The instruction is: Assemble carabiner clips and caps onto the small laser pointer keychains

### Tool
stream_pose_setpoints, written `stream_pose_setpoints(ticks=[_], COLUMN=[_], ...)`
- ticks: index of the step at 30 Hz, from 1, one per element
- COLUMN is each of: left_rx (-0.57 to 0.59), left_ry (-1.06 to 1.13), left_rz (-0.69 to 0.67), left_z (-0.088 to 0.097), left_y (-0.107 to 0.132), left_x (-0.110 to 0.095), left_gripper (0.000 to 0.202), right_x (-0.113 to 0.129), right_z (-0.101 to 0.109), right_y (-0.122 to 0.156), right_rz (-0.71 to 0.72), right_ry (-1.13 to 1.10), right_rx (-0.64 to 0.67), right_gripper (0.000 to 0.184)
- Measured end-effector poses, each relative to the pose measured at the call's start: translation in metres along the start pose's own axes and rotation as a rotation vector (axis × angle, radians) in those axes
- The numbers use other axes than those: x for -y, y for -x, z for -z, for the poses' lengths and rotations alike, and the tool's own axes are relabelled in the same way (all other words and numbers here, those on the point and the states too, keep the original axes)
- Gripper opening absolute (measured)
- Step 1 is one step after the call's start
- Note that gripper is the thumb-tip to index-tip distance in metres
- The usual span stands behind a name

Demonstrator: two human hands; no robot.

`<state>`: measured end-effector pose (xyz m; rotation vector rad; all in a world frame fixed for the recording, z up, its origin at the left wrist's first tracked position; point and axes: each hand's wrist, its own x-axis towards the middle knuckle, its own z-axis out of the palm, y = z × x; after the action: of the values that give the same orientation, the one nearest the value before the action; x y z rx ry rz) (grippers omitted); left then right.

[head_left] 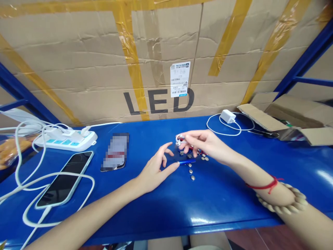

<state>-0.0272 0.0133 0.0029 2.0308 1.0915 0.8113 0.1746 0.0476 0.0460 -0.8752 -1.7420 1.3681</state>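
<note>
My right hand [201, 144] hovers over the middle of the blue table, its fingertips pinched on a small silvery-white object [179, 141] whose kind I cannot make out. My left hand [156, 169] is open, fingers apart and slightly curled. Its thumb tip is at the near end of a slim blue metal tube [187, 161]; whether they touch I cannot tell. Several round silvery button cells [193, 177] lie in a loose line below the tube and to its right. Small red and shiny parts behind them are partly hidden by my right hand.
Two phones [66, 180] [116, 152] lie on the left, near a white power strip [66, 140] with looping white cables. At the back right are a white charger [227, 116] with its cord, scissors [265, 134] and an open carton [299, 119]. A large cardboard box [99, 69] stands behind.
</note>
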Motion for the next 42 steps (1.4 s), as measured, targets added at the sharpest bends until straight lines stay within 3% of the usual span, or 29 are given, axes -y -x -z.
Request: stream_pose_setpoints(ticks=[3, 5, 7, 12, 15, 19, 22, 26, 35, 42], left_rx=[-0.03, -0.021, -0.013, -0.058, -0.049, -0.008, -0.008, -0.005, -0.052, -0.126], left_ry=[-0.035, -0.084, -0.109, -0.084, -0.053, -0.013, 0.007, 0.023, -0.003, -0.045], left_rz=[-0.032, -0.076, -0.099, -0.045, -0.034, -0.049, -0.073, -0.109, -0.078, -0.005], left_z=[0.002, 0.002, 0.002, 0.001, 0.002, 0.003, 0.003, 0.004, 0.004, 0.002], left_y=[-0.001, -0.002, -0.003, -0.004, -0.003, -0.003, -0.003, -0.003, -0.004, -0.003], left_x=[-0.003, -0.005, -0.006, -0.003, -0.003, -0.005, -0.005, -0.004, -0.004, -0.005], left_gripper=[0.043, 0.022, 0.016, 0.025, 0.028, 0.03, 0.032, 0.039, 0.04, 0.033], right_x=[-0.006, -0.01, -0.012, -0.009, -0.009, -0.012, -0.012, -0.012, -0.022, -0.022], right_z=[-0.011, -0.013, -0.014, -0.012, -0.012, -0.014, -0.015, -0.017, -0.03, -0.027], right_y=[0.001, 0.0, 0.0, 0.001, 0.002, 0.002, 0.004, 0.006, 0.007, 0.008], right_rz=[-0.03, -0.045, -0.05, 0.0, 0.017, 0.15, 0.222, 0.216, 0.253, 0.361], right_ry=[-0.007, -0.008, -0.018, 0.017, 0.134, 0.334, 0.401, 0.411, 0.533, 0.744], right_rx=[0.145, 0.178, 0.17, 0.069, 0.042, 0.029, 0.099, 0.182, 0.036, -0.032], right_gripper=[0.032, 0.033, 0.034, 0.033, 0.032, 0.029, 0.029, 0.027, 0.017, 0.021])
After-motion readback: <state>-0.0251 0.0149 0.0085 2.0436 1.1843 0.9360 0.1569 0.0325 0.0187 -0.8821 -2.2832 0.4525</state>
